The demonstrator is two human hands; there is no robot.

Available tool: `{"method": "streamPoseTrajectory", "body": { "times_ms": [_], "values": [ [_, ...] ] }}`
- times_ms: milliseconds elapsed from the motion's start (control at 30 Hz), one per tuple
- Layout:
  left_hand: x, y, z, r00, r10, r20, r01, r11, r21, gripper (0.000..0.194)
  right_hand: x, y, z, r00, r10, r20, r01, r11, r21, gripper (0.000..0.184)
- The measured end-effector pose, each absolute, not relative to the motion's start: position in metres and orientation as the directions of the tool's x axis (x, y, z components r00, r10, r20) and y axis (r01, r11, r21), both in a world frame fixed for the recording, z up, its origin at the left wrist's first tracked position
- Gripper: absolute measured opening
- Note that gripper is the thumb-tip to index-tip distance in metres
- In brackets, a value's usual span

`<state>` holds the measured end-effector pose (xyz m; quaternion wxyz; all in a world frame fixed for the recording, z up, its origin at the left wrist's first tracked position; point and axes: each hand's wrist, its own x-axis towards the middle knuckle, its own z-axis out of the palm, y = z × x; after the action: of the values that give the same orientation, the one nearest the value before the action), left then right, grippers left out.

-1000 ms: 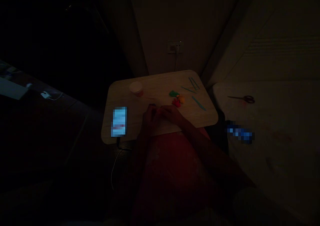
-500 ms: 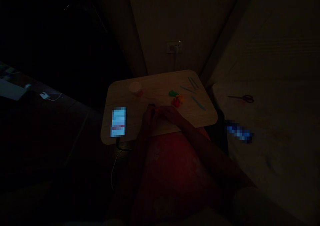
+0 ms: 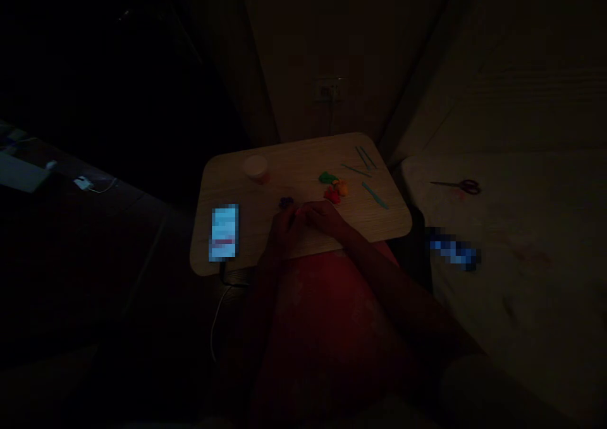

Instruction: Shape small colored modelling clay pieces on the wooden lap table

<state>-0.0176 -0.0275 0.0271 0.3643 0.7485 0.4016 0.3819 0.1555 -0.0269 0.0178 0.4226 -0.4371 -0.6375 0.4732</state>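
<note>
Left hand, right hand: together near red clay lump; grip too dark to tell.
Smear risk: right hand brushing it.

Scissors lie on a pale surface near a blue object.

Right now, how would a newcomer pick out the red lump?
Start at the small table with rounded corners. Just beyond the right hand, the red lump is bunched with a green lump and an orange lump; its colour and its place nearest that hand set it apart.
</note>
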Motion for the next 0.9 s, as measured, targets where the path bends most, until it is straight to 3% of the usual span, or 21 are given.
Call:
{"method": "streamPoseTrajectory", "body": {
  "times_ms": [333, 600, 900],
  "values": [
    [-0.0189, -0.0261, 0.0227, 0.374, 0.872, 0.314, 0.291, -0.432, 0.854, 0.035, 0.1533, -0.0265, 0.0127, -0.259, 0.956, 0.136, 0.111, 0.169, -0.979, 0.051],
    [-0.0182, -0.0272, 0.0228, 0.366, 0.853, 0.372, 0.367, -0.499, 0.785, 0.021, 0.1526, -0.0264, 0.0147, -0.253, 0.959, 0.131, 0.151, 0.172, -0.973, 0.045],
    [-0.0157, -0.0281, 0.0216, 0.365, 0.861, 0.355, 0.441, -0.495, 0.748, 0.023, 0.1533, -0.0267, 0.0149, -0.261, 0.963, 0.061, 0.114, 0.094, -0.989, 0.048]
  ]
}}
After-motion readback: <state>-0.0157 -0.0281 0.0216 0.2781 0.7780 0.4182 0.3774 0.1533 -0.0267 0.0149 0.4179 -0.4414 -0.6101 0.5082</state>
